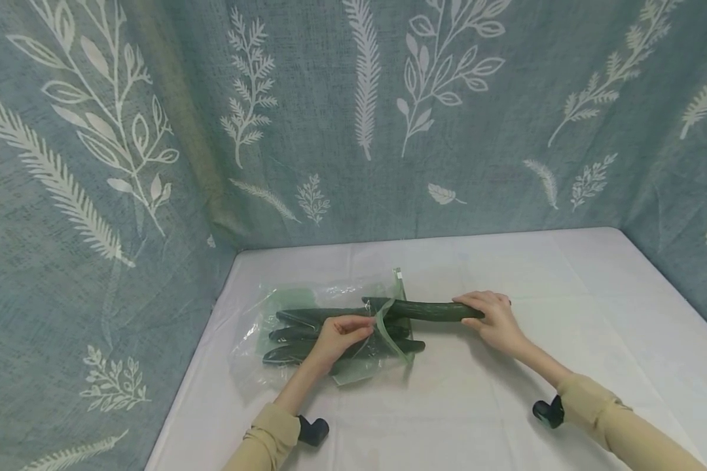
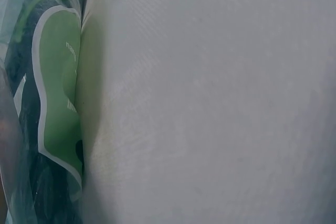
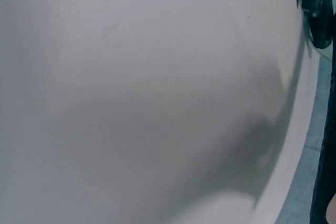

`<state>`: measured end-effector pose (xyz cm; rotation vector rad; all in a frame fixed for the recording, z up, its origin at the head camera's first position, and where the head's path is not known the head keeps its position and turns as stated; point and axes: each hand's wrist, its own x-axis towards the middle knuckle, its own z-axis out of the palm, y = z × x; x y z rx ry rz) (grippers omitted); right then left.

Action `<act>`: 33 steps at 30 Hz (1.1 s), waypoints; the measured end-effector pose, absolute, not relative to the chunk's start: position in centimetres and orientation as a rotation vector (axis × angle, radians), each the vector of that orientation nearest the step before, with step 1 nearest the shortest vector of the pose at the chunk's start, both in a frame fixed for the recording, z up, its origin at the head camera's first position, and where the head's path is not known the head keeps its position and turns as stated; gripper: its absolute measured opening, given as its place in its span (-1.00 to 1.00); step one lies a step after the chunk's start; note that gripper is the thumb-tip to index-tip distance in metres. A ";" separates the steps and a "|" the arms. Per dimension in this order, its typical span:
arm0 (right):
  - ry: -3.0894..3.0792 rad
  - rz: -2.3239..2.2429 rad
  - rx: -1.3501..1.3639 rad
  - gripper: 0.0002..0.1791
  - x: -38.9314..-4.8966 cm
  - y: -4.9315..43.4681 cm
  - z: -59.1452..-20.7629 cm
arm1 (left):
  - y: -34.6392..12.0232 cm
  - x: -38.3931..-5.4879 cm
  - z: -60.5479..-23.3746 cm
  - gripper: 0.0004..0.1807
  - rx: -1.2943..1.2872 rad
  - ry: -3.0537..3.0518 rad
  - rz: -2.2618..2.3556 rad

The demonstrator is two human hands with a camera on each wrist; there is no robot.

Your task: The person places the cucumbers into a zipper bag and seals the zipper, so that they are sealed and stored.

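A clear plastic bag [image 1: 249,350] with green print lies on the table, its mouth facing right. Inside it are three dark green cucumbers [image 1: 291,354], side by side; one sticks out a little at the mouth. My left hand [image 1: 334,341] pinches the bag's upper layer near the opening. Another cucumber [image 1: 433,311] spans the mouth, its left end within the bag, while my right hand [image 1: 495,320] grips its right end. The left wrist view shows the bag's green label [image 2: 59,87]. At the right wrist view's edge runs the held cucumber [image 3: 324,150], with a bagged cucumber's tip [image 3: 318,17] above.
A white cloth covers the table [image 1: 448,405]. Blue-green curtains [image 1: 318,118] with white leaf patterns hang behind the table and along both sides. A black wrist camera [image 1: 313,432] sits below the left hand, another black camera [image 1: 548,413] below the right.
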<state>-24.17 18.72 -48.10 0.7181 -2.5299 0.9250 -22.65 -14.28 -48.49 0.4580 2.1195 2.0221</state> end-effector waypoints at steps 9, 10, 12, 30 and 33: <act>-2.520 0.970 0.718 -0.54 -25.2 16.8 -48.0 | -14.3 -22.8 -48.8 -0.60 0.464 2.113 2.023; -2.520 0.972 0.722 -0.54 -25.3 16.6 -48.0 | -14.3 -22.8 -48.8 -0.60 0.463 2.111 2.023; -2.519 0.983 0.728 -0.54 -25.5 16.1 -48.0 | -14.2 -22.8 -48.8 -0.60 0.463 2.104 2.026; -2.528 1.122 0.702 -0.59 -27.1 11.7 -47.9 | -14.5 -22.8 -48.7 -0.64 0.495 2.074 2.046; -2.522 1.158 0.706 -0.59 -27.3 11.2 -47.9 | -14.5 -22.8 -48.7 -0.65 0.493 2.069 2.058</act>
